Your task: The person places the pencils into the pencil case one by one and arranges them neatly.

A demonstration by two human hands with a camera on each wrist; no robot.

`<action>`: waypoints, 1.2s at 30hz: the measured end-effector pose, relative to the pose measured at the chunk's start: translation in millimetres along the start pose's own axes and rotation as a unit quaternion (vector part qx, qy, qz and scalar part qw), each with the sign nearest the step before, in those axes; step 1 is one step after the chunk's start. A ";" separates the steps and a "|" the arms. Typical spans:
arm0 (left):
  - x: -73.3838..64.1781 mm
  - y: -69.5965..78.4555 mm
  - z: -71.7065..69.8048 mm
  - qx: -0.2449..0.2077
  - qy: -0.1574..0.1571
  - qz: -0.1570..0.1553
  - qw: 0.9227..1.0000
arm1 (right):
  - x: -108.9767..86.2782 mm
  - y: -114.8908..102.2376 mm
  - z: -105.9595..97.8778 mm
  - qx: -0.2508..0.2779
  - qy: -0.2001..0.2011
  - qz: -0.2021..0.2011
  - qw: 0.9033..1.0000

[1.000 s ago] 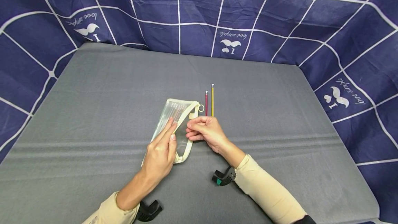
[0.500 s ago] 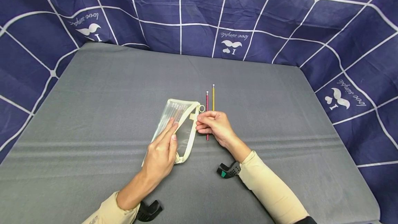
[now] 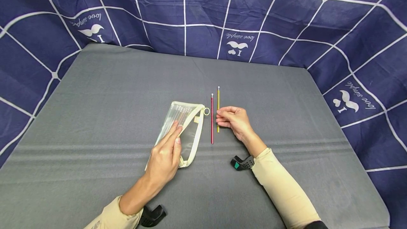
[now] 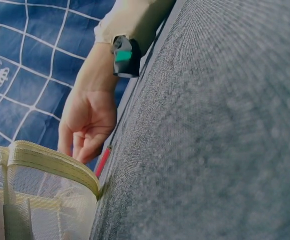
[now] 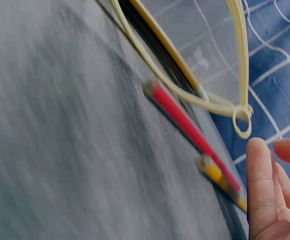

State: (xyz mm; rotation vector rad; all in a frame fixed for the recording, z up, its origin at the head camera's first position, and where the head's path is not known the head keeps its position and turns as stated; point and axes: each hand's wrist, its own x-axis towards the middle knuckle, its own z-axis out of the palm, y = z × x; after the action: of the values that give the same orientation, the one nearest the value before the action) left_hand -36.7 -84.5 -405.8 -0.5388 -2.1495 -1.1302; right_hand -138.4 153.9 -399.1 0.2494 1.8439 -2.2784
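My left hand (image 3: 163,154) grips a clear zip pencil pouch (image 3: 168,116) with cream edging, fingers along its front and thumb at the gaping mouth. Several pencils (image 3: 181,110) show through its plastic; a yellow one (image 5: 167,42) lies inside in the right wrist view. To the pouch's right, a red pencil (image 3: 212,123) and a yellow pencil (image 3: 218,98) lie side by side on the grey surface. My right hand (image 3: 235,119) is at the yellow pencil, fingertips overlapping it in the head view. In the right wrist view its thumb and finger stand apart.
The grey padded table (image 3: 127,77) carries the pouch and pencils. A navy curtain with white grid lines (image 3: 203,13) hangs behind and at both sides. A cream ring (image 5: 242,127) hangs from the pouch's zipper end. Each wrist wears a black camera mount (image 3: 243,163).
My right hand has moved right, away from the pouch's mouth, past the red pencil to the yellow one, uncovering the red pencil. The left hand and pouch have stayed in place.
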 end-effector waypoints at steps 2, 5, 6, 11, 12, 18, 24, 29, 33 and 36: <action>0.2 0.3 -0.4 0.001 0.001 0.000 1.000 | 3.3 -0.8 -4.5 -0.007 0.006 -0.001 1.000; 0.5 0.7 -0.8 0.003 0.000 0.000 1.000 | 7.9 -1.9 -9.6 -0.021 0.012 -0.002 1.000; 0.5 0.7 -0.8 0.003 0.000 0.001 1.000 | 9.4 -2.2 -10.9 -0.027 0.015 -0.002 1.000; -0.4 0.5 -0.5 0.003 0.001 0.000 1.000 | 19.3 -3.5 -14.3 -0.071 0.033 0.004 0.997; -0.8 0.4 -0.4 0.003 0.001 0.000 1.000 | 21.4 -3.8 -14.4 -0.083 0.038 0.004 0.996; -0.7 -0.3 -0.4 0.006 -0.007 0.000 1.000 | 31.5 -7.4 -12.7 -0.152 0.051 0.004 0.987; 0.4 -0.4 -0.5 0.003 -0.007 0.000 1.000 | 36.8 -13.2 -10.3 -0.223 0.060 0.009 0.973; 0.2 -0.7 0.4 0.003 -0.003 0.003 1.000 | 37.0 -16.3 -7.6 -0.263 0.061 0.019 0.963; 0.2 -0.5 0.3 0.004 -0.004 0.002 1.000 | 36.8 -17.8 -6.0 -0.285 0.057 0.022 0.957; -0.1 -0.1 0.2 0.004 -0.005 0.003 1.000 | 36.2 -18.8 -5.2 -0.306 0.051 0.021 0.951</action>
State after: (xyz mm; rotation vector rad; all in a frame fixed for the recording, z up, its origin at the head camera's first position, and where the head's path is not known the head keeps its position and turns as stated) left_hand -36.7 -84.4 -406.0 -0.5475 -2.1593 -1.1185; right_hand -178.2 161.0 -391.6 0.3015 2.4518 -1.5784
